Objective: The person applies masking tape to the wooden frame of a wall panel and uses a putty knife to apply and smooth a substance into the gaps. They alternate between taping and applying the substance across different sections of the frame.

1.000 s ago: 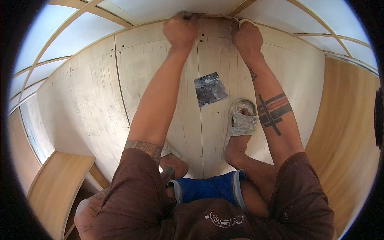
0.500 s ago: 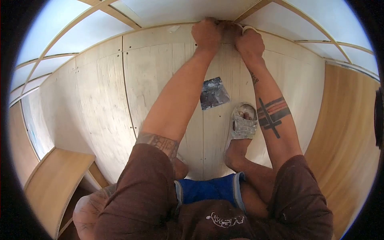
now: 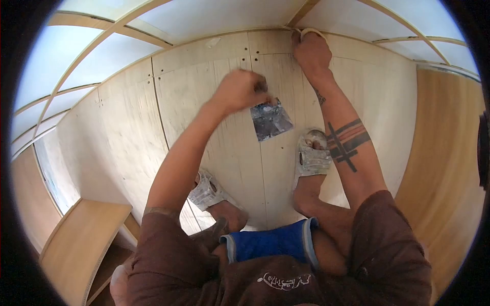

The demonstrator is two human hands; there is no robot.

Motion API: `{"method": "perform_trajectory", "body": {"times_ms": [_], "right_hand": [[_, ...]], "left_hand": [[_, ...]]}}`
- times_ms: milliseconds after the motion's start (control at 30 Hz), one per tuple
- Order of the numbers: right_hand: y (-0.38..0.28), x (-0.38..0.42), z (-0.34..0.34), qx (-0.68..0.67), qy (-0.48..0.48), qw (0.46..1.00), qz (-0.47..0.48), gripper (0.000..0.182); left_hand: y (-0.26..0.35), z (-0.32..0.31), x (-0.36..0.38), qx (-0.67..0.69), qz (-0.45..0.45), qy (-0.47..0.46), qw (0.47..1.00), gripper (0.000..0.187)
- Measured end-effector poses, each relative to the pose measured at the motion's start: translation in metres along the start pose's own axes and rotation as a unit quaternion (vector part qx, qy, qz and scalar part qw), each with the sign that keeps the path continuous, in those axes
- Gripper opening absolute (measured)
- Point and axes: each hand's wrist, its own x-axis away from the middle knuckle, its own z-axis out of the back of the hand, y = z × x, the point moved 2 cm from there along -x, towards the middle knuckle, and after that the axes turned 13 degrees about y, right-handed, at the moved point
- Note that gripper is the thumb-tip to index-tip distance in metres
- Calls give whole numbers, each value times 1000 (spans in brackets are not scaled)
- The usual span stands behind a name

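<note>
Crouching on a plywood deck (image 3: 204,102), a person reaches with the left hand (image 3: 240,92) toward a smeared scraper (image 3: 270,120) lying just above the middle of the frame. The hand is blurred; its fingers look curled and seem to touch the blade's upper left corner, though whether they have closed on it cannot be told. The right hand (image 3: 311,51), at the top centre, is pressed to the seam where the deck meets the pale wall panels (image 3: 214,15), fingers bunched around what looks like a loop of tape or a ring (image 3: 311,33); too small to be sure. A tattooed forearm (image 3: 347,143) runs down from it on the right of the frame. Two dusty sandals (image 3: 311,155) stand planted on the boards, one at centre right, the other (image 3: 206,191) at lower centre left. A wooden bench (image 3: 76,239) fills the lower left corner.

By the look of it, the step in hand is picking up the scraper while the other hand keeps its place at the seam. The next move would call for a firm grip on the blade's top edge and a lift clear of the board without loosening the right hand's hold.
</note>
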Motion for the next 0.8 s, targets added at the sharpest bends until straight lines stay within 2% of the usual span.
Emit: {"method": "perform_trajectory", "body": {"times_ms": [33,100,133,200,300,367,433,533,600,633,700,733,800], "right_hand": [[1,0,0,-6,-1,1000,12,50],[2,0,1,-12,-1,1000,27,56],[1,0,2,-20,-15,999,21,58],[-1,0,5,-30,-28,999,19,60],[-2,2,6,-26,-30,999,-8,60],[-3,1,5,11,-14,1000,14,51],[-2,-1,4,-4,-15,1000,8,55],[3,-1,-3,-20,-21,1000,2,60],[3,-2,-3,-26,-22,999,3,60],[1,-1,-1,-21,-24,999,-1,61],[2,0,0,-13,-25,1000,-9,61],[3,0,0,-20,-14,1000,13,57],[4,1,-1,-25,-4,999,34,53]], "left_hand": [[10,-4,9,-1,-2,0,1000,39],[29,-18,24,-142,-16,-9,990,50],[39,-25,29,-143,-16,-6,990,50],[51,-39,37,-198,41,4,979,65],[54,-63,45,-254,82,48,962,69],[56,-56,42,-256,98,46,961,68],[53,-50,36,-257,112,44,959,68],[41,-39,24,-219,125,1,968,62],[38,-20,16,-93,120,-179,972,59],[31,-11,16,-94,118,-180,972,59],[22,4,18,51,17,-179,982,53],[13,10,16,53,15,-183,982,53],[-4,19,9,179,131,-153,963,59]]}}
